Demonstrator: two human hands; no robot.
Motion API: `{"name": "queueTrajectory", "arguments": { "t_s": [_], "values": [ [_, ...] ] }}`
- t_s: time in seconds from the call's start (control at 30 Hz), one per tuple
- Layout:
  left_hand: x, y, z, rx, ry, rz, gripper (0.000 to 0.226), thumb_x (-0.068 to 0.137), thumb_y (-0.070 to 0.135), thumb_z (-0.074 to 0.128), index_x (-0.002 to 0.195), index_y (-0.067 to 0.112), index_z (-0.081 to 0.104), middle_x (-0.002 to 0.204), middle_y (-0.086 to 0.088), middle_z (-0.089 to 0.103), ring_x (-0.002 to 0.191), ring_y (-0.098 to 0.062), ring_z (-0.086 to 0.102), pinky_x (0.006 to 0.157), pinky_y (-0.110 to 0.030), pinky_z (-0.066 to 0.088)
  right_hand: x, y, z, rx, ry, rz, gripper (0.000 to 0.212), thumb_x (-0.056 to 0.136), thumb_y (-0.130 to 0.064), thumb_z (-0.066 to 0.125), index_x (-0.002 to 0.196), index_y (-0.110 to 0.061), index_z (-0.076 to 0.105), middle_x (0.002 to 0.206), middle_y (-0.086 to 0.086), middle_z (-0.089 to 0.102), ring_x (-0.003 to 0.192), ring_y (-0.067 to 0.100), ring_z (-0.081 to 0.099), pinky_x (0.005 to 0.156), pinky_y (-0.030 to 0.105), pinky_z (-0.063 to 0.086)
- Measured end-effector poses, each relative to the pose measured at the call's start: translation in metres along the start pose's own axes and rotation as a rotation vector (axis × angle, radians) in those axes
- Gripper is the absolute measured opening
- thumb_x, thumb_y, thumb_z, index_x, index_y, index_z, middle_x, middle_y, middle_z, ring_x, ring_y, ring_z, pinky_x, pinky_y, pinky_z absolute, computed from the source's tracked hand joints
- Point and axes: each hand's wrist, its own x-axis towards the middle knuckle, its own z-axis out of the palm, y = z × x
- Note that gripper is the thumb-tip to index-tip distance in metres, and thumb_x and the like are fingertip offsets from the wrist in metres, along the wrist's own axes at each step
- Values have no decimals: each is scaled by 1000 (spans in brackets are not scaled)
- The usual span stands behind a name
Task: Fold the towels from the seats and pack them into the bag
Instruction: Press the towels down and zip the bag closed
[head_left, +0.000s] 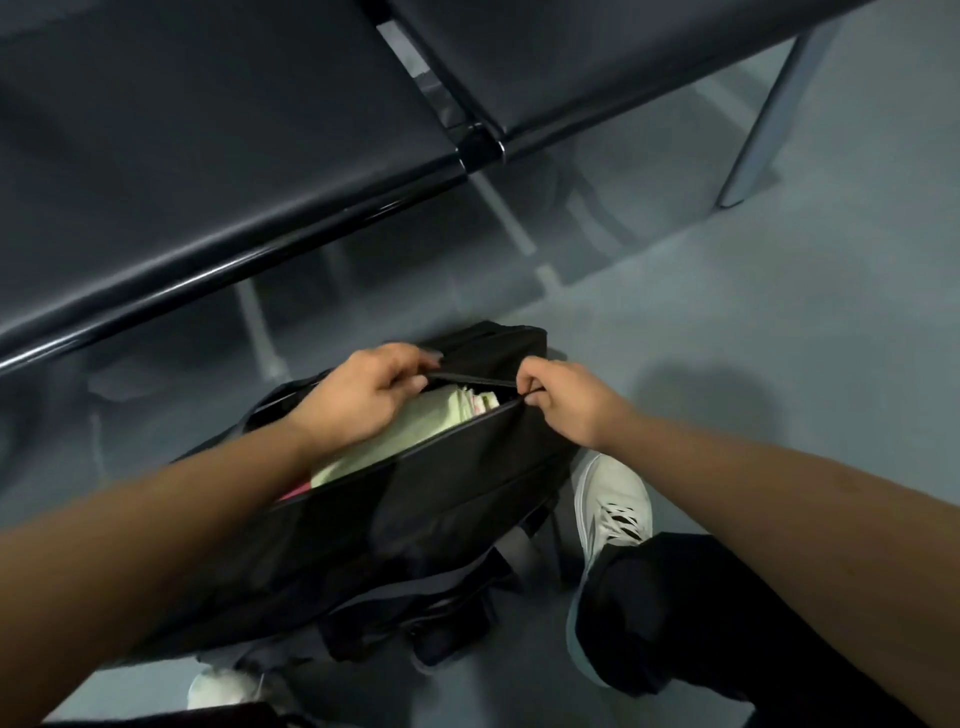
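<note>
A black bag (415, 509) lies on the floor below the seats, its top zip partly open. Inside it I see folded towels: a pale green one (410, 436) on top, striped edges of others near the far end, and a pink edge at the near end. My left hand (363, 395) pinches the far rim of the bag's opening. At the right end of the opening, my right hand (563, 400) is closed on the zip end. Both seats (208, 156) are bare, with no towel on them.
A row of dark padded seats with a shiny black front rail (234, 260) runs across the top. A metal leg (763, 130) stands at the right. My white shoes (615, 499) and a dark trouser leg (727, 623) are beside the bag on the grey floor.
</note>
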Motion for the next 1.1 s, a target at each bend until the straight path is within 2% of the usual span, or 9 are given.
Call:
{"name": "queueTrajectory", "arguments": {
  "t_s": [0.17, 0.3, 0.43, 0.57, 0.63, 0.83, 0.9, 1.0, 1.1],
  "values": [
    [13, 7, 16, 245, -246, -61, 13, 93, 29, 64, 102, 26, 56, 94, 4, 68, 89, -21, 64, 84, -40, 51, 6, -1, 9, 147, 113, 110, 34, 88, 5, 48, 76, -27, 49, 81, -3, 59, 82, 13, 67, 74, 35, 54],
    [37, 25, 49, 419, -257, 36, 60, 92, 60, 58, 139, 24, 51, 124, -1, 53, 117, -21, 52, 101, -37, 45, 10, 2, 8, 241, 129, 169, 28, 86, -6, 72, 74, -24, 54, 77, 0, 65, 70, 14, 60, 67, 26, 46],
    [52, 27, 74, 506, -262, 133, 50, 91, 38, 65, 131, 10, 55, 152, -9, 39, 140, -27, 35, 113, -41, 35, 24, 24, 1, 427, 240, 322, 26, 87, -3, 66, 73, -23, 58, 66, -4, 58, 60, 11, 52, 61, 23, 40],
    [56, 26, 82, 520, -235, 145, 43, 95, 39, 57, 132, 18, 54, 149, -3, 41, 138, -24, 36, 110, -39, 34, 36, 78, -16, 163, 113, 596, 25, 99, -8, 49, 112, -3, 69, 121, 17, 68, 116, 34, 61, 100, 33, 46],
    [58, 29, 86, 523, -218, 110, 44, 97, 51, 52, 134, 27, 54, 144, -1, 40, 135, -22, 35, 110, -40, 32, 40, 91, -11, 169, -5, 624, 32, 102, -6, 46, 127, 1, 64, 132, 20, 63, 126, 36, 56, 103, 33, 44],
    [65, 43, 110, 602, -180, -18, 68, 89, 76, 34, 134, 31, 59, 143, -3, 33, 133, -26, 28, 109, -46, 29, 49, 86, 15, 678, -112, 721, 38, 101, -2, 39, 130, -15, 60, 99, 6, 61, 68, 14, 50, 53, 19, 41],
    [65, 40, 114, 591, -164, -23, 52, 93, 65, 46, 123, 29, 66, 146, -4, 30, 135, -26, 24, 109, -46, 28, 49, 84, 17, 748, -124, 726, 35, 102, 3, 39, 123, -16, 59, 85, 4, 57, 62, 12, 48, 39, 15, 38],
    [65, 32, 116, 524, -117, -16, 26, 94, 45, 62, 107, 24, 72, 148, -3, 31, 137, -26, 22, 109, -45, 26, 49, 94, 26, 891, -78, 725, 31, 102, 5, 47, 127, -9, 58, 86, 4, 58, 69, 13, 55, 49, 20, 48],
    [64, 28, 121, 570, -86, 24, 33, 86, 49, 70, 103, 21, 74, 141, -7, 41, 131, -29, 32, 104, -49, 33, 51, 103, 32, 859, -13, 753, 20, 101, 6, 49, 113, -5, 61, 78, 5, 56, 66, 15, 56, 60, 26, 52]
  ]
}}
